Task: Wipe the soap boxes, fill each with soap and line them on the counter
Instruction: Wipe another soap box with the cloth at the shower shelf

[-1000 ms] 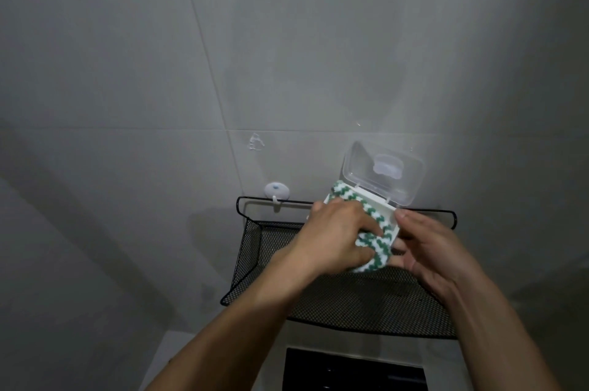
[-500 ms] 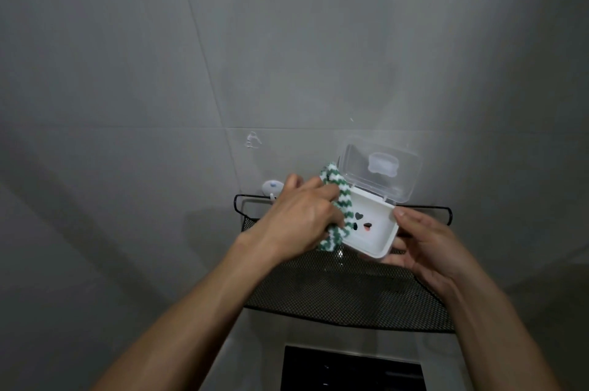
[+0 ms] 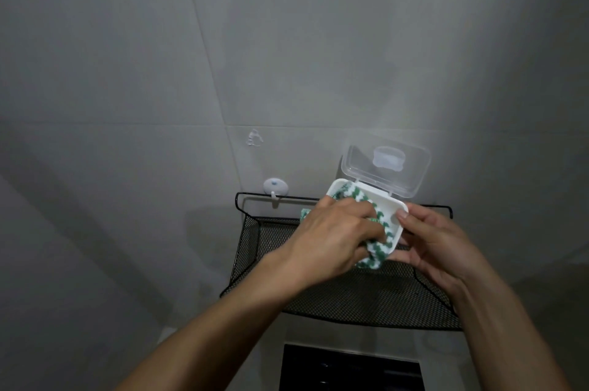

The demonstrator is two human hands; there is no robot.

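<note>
Presently, a white soap box (image 3: 395,215) is held in the air above a black mesh shelf (image 3: 350,298), which is fixed to a grey tiled wall (image 3: 287,39). Its clear lid (image 3: 387,172) stands open, hinged back toward 12 o'clock. The left hand (image 3: 331,239) has its fingers curled round a green-and-white cloth (image 3: 379,245) and presses it into the open tray of the box; part of the cloth trails out over the near rim toward 6 o'clock. The right hand (image 3: 443,247) grips the box from 3 o'clock, thumb on the rim, fingers curled beneath it. A small round wall hook (image 3: 275,187) sits at 9 o'clock from the box, just above the shelf's rear rail. A dark panel (image 3: 350,368) lies at 6 o'clock below the shelf; what it is cannot be told.
</note>
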